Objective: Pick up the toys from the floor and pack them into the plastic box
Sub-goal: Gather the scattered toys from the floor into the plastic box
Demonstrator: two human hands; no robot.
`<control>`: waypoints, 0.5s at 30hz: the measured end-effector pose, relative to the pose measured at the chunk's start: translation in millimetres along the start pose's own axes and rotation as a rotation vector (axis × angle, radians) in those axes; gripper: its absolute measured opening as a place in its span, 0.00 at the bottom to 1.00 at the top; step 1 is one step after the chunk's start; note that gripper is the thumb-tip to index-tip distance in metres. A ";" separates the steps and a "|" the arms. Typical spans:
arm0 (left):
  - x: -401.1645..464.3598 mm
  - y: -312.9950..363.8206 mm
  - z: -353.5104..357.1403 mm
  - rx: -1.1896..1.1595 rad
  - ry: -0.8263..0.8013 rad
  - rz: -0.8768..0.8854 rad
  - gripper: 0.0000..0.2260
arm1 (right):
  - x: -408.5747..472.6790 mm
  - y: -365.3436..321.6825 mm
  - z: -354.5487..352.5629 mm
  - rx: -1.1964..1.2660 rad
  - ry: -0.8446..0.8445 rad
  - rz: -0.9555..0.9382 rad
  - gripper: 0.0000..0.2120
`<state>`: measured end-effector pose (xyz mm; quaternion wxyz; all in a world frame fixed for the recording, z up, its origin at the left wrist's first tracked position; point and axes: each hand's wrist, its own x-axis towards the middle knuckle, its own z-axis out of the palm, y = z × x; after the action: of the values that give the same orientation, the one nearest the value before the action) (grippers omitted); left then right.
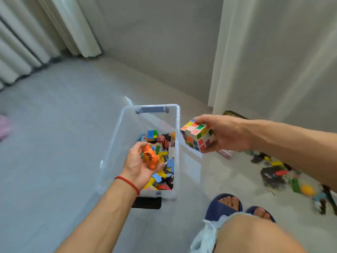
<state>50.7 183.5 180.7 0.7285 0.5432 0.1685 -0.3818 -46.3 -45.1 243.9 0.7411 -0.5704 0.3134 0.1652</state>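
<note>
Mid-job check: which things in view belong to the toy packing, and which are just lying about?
Part of the job:
- plastic box, partly filled with toys
- orange toy in the left hand
- puzzle cube in the right hand
- loose toys on the floor

Just lying about:
- curtains
- dark flat object beside the box
- pink item at the frame's left edge

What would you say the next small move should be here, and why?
Probably let the left hand drop the orange toy: it is already above the open plastic box. The puzzle cube in the right hand is just outside the rim.
</note>
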 end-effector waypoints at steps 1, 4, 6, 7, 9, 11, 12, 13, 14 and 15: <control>-4.4 6.5 -9.0 0.037 0.068 -0.006 0.04 | 8.4 -5.4 19.2 -0.064 0.005 0.009 0.18; -11.8 14.3 -24.3 0.132 0.145 -0.009 0.05 | 36.6 -5.8 63.0 -0.245 -0.008 -0.003 0.20; -12.1 13.3 -24.8 0.201 0.161 0.023 0.05 | 50.0 0.3 76.5 -0.291 -0.001 -0.011 0.20; -13.8 13.4 -21.2 0.248 0.177 0.048 0.05 | 53.3 3.4 77.4 -0.325 0.002 -0.018 0.20; -10.1 10.6 -16.0 0.345 0.213 0.105 0.04 | 54.6 7.6 68.9 -0.394 0.014 -0.018 0.19; -2.2 3.2 -10.2 0.407 0.223 0.180 0.07 | 49.3 12.4 46.2 -0.441 0.042 -0.014 0.17; 2.6 -2.3 -5.8 0.447 0.221 0.213 0.09 | 44.3 15.1 30.0 -0.468 0.060 -0.013 0.16; 5.4 -8.6 0.8 0.488 0.221 0.240 0.10 | 38.3 19.0 12.1 -0.488 0.078 -0.010 0.14; 8.0 -16.0 9.2 0.520 0.212 0.261 0.10 | 30.7 24.6 -8.2 -0.499 0.102 -0.002 0.13; 10.6 -24.4 18.8 0.539 0.192 0.282 0.10 | 22.9 32.2 -30.3 -0.506 0.133 0.009 0.13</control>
<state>36.4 159.4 164.2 0.5848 0.7683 0.0520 -0.2548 -56.9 -66.9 200.5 0.5518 -0.7458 0.3128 0.2037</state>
